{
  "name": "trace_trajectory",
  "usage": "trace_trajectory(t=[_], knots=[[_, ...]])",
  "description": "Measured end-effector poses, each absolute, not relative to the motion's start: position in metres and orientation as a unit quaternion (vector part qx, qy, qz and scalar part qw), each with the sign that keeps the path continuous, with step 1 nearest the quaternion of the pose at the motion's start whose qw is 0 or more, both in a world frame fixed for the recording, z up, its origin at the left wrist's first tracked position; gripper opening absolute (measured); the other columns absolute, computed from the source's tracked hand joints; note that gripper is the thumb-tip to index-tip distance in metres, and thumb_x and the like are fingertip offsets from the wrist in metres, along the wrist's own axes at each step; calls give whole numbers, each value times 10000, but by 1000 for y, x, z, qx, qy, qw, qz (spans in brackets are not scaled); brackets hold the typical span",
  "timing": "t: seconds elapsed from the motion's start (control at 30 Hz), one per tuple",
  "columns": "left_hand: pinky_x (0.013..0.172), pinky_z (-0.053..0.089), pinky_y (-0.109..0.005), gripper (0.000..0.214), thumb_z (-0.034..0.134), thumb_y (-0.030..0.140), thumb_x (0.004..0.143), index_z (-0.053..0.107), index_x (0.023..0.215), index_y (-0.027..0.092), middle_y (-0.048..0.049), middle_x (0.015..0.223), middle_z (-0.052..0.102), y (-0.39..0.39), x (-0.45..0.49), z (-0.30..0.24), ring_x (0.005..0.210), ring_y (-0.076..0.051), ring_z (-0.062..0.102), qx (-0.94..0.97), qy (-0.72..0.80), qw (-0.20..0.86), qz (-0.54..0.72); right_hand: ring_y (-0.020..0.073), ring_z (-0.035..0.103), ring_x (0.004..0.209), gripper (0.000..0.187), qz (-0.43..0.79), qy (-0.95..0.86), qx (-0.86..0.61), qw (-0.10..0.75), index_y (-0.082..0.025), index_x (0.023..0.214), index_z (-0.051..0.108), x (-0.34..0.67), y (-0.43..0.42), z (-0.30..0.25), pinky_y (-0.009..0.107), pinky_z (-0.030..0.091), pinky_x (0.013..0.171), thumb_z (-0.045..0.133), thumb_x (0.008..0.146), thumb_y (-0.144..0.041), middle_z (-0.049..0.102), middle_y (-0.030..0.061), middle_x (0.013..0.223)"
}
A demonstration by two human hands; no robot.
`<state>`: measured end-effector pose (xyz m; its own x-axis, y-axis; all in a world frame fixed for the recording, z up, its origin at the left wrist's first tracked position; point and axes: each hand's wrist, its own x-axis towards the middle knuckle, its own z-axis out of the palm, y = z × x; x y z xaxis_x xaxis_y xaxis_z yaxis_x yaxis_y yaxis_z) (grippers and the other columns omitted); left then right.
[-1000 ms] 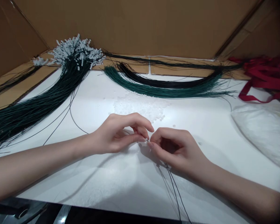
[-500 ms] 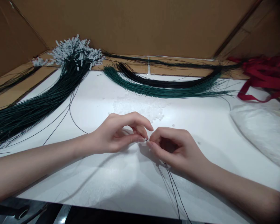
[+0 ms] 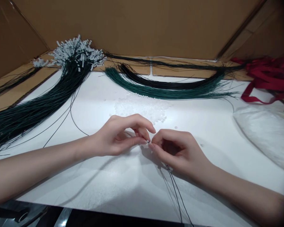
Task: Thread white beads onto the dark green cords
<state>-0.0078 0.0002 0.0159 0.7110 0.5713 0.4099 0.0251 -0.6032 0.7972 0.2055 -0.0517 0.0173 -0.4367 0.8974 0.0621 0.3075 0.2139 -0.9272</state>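
Just over the middle of the white tabletop, the fingertips of both hands nearly meet. My left hand (image 3: 123,135) pinches a tiny white bead (image 3: 147,142) between thumb and a finger, its index finger arched above. From the right, my right hand (image 3: 180,145) is closed in a pinch on what looks like the dark tip of a thin wire at that bead; most of it is hidden by the fingers. Below the right palm, a few dark wires (image 3: 176,189) with white beads near their upper ends run toward the front edge. Whether that hand holds them I cannot tell.
Loose white beads (image 3: 142,107) lie spread behind the hands. A large bundle of bead-tipped green wires (image 3: 49,94) lies left. Bare green wires (image 3: 156,93) and black wires (image 3: 170,84) lie at the back. Red ribbon (image 3: 269,80) and a clear plastic bag (image 3: 265,135) are right. Cardboard walls (image 3: 137,28) surround the table.
Almost nothing differs. Both hands keep the same pinch at the bead, with only a very slight shift of the fingertips and the hanging wires.
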Motion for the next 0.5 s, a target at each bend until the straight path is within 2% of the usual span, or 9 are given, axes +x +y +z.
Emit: trace_trajectory(t=[0.5], knots=[[710,582,-201,302,667,76,847,621,1133,162,-63,958,733,0,-9,12,823,-142,722,857,168,327,362,69,456,506,108,475,-677,-442,348,-172,841,589,204,-52,15,198,356,465,632,908,-246,511,-52,607]])
